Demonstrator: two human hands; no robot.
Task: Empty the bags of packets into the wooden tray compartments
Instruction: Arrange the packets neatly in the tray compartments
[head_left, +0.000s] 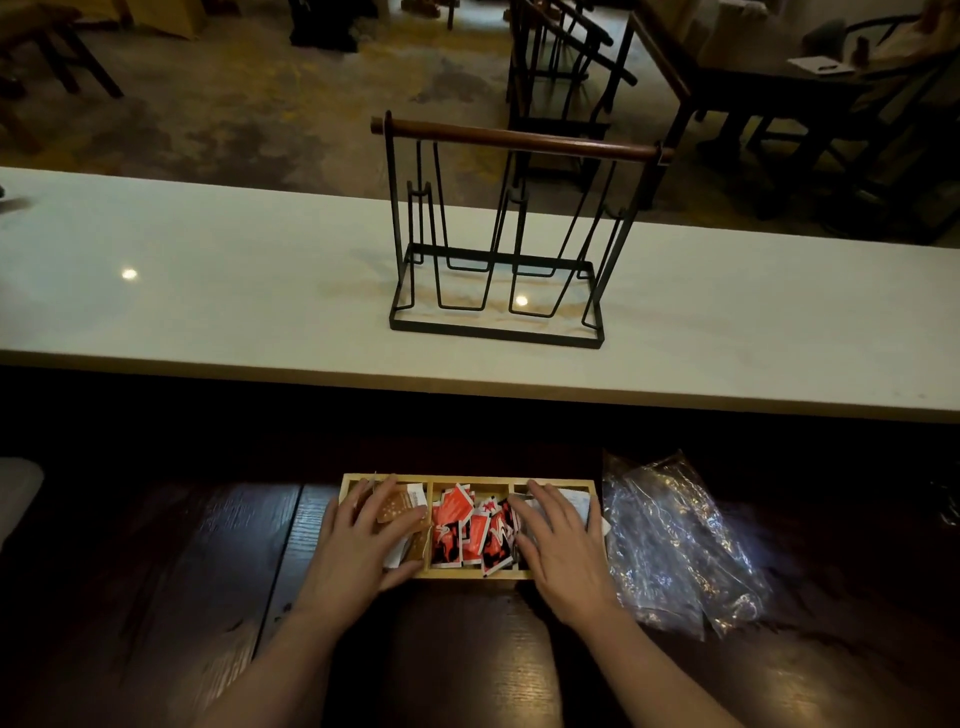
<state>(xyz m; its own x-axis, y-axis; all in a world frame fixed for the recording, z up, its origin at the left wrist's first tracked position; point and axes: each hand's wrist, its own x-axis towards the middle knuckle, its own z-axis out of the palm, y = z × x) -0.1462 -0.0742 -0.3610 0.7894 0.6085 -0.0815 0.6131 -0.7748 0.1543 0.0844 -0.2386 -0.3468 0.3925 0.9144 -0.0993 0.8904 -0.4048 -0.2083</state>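
A wooden tray (470, 573) with three compartments lies on the dark wooden table in front of me. Brown and white packets (397, 506) fill its left compartment, red, black and white packets (470, 525) the middle one, and white packets (579, 503) the right one. My left hand (366, 545) lies flat over the left compartment, fingers spread on the brown packets. My right hand (558, 545) lies flat over the right compartment and the edge of the middle one. Neither hand grips anything. Empty clear plastic bags (675, 540) lie crumpled right of the tray.
Beyond the table runs a raised white counter (208, 280) bearing a black wire rack (498, 244) with a wooden handle. Dark chairs and a table stand on the floor behind it. A pale object (15, 493) sits at the far left edge.
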